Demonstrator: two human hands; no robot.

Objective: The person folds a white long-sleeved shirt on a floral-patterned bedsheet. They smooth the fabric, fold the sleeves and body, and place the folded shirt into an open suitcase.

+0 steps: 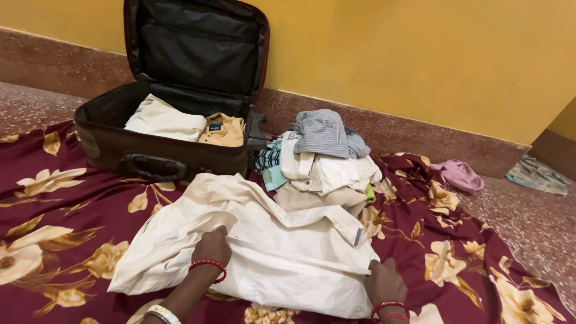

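- The left hand (211, 247) presses down on the cream shirt (264, 252), fingers curled together into a fold of cloth near the garment's middle; red bangles and a pale band sit on that wrist.
- The right hand (384, 282) rests at the shirt's 4 o'clock edge, fingers close together on the hem; whether it pinches the cloth or only pins it, I cannot tell.
- The shirt lies spread on the maroon floral sheet (66, 222), directly below the open suitcase (162, 150).
- Risk, as I judge it: the loose collar side at 1 o'clock touches the clothes pile (324, 162), so a pull toward 6 o'clock could drag or topple that heap.
- The soft sheet may bunch under pressing hands and spoil any crease.
- The suitcase already holds a white folded garment (165, 119) and a tan one (223, 129); its wall stands just beside the shirt's 11 o'clock corner.
- Open room lies at 9 o'clock on the sheet; at 3 o'clock the sheet ends at speckled floor (534, 228), near a pink cloth (459, 175).
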